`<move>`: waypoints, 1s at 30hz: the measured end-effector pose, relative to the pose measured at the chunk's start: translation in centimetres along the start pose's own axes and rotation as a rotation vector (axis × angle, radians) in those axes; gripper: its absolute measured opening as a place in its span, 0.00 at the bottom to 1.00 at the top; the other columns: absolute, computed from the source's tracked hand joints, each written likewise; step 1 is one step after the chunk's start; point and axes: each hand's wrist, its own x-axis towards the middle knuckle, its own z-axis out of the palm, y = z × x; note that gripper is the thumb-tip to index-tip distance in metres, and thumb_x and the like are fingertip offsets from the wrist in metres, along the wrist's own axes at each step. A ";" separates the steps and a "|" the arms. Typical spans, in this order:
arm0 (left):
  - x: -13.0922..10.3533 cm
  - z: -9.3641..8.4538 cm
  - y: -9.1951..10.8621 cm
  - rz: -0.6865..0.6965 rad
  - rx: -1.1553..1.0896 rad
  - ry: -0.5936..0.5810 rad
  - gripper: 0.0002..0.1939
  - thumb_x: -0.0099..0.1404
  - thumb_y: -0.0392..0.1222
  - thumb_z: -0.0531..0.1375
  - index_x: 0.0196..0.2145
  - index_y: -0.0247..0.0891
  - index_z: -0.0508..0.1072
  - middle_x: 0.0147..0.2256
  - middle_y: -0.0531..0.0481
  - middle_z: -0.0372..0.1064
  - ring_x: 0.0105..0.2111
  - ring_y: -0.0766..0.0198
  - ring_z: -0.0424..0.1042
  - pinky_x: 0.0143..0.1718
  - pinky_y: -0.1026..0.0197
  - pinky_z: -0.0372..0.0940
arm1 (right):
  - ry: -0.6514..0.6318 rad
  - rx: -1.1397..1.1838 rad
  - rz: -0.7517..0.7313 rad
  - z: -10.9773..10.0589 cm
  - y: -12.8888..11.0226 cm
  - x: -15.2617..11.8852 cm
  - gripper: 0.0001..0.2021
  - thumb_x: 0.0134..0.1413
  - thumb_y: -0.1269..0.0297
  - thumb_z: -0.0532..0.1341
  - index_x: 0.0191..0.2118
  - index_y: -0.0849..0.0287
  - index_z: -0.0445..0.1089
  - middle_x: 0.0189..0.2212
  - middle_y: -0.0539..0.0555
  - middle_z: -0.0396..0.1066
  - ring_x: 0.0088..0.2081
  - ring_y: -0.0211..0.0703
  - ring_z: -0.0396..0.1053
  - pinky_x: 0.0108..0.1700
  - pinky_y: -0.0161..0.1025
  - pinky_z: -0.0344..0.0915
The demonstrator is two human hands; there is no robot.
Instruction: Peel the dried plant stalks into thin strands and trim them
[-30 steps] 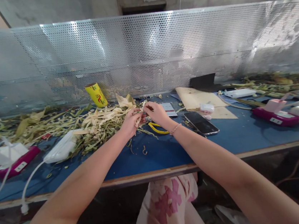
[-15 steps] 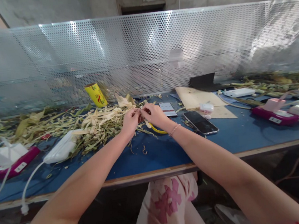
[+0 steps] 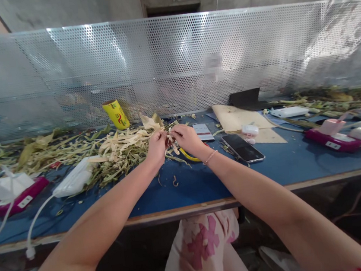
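My left hand (image 3: 157,147) and my right hand (image 3: 184,137) meet over the blue table, fingers pinched and fingertips almost touching. Between them is a pale strip of dried plant (image 3: 175,148), its lower end hanging down; its upper part is mostly hidden by the fingers. A heap of dried, shredded stalks and leaves (image 3: 118,158) lies against my left hand. Partly under my right wrist sits a yellow curved thing (image 3: 189,156), perhaps a handle. Beyond that wrist lies a white printed card (image 3: 202,132).
A phone (image 3: 243,147), an earbud case (image 3: 250,131) and beige card sheets (image 3: 235,118) lie to the right. On the left are a white power block (image 3: 74,178) and a purple socket strip (image 3: 21,200). A yellow can (image 3: 116,115) stands before the perforated metal screen (image 3: 166,67).
More of the pale strip now shows below my fingertips. My hands stay in nearly the same place, the fingers shifting slightly.
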 end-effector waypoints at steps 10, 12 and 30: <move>0.5 0.2 -0.2 -0.031 -0.069 -0.008 0.11 0.55 0.32 0.56 0.17 0.36 0.61 0.14 0.56 0.57 0.16 0.72 0.57 0.20 0.67 0.54 | -0.047 -0.042 -0.045 0.0 -0.2 -0.1 0.11 0.54 0.72 0.47 0.24 0.57 0.62 0.25 0.54 0.65 0.31 0.41 0.61 0.36 0.37 0.58; 0.7 -0.2 -0.3 -0.007 -0.051 -0.032 0.11 0.55 0.34 0.57 0.17 0.36 0.62 0.14 0.56 0.57 0.16 0.73 0.57 0.21 0.67 0.55 | -0.040 -0.009 -0.043 0.1 0.0 -0.2 0.10 0.54 0.70 0.48 0.25 0.58 0.62 0.25 0.54 0.65 0.31 0.41 0.61 0.37 0.36 0.58; 1.6 -1.5 -0.3 0.275 0.235 -0.082 0.06 0.48 0.41 0.63 0.24 0.36 0.74 0.24 0.53 0.69 0.24 0.71 0.62 0.28 0.67 0.57 | -0.005 0.145 0.232 0.3 1.3 -0.1 0.05 0.48 0.65 0.54 0.26 0.59 0.65 0.22 0.48 0.65 0.25 0.35 0.59 0.32 0.33 0.57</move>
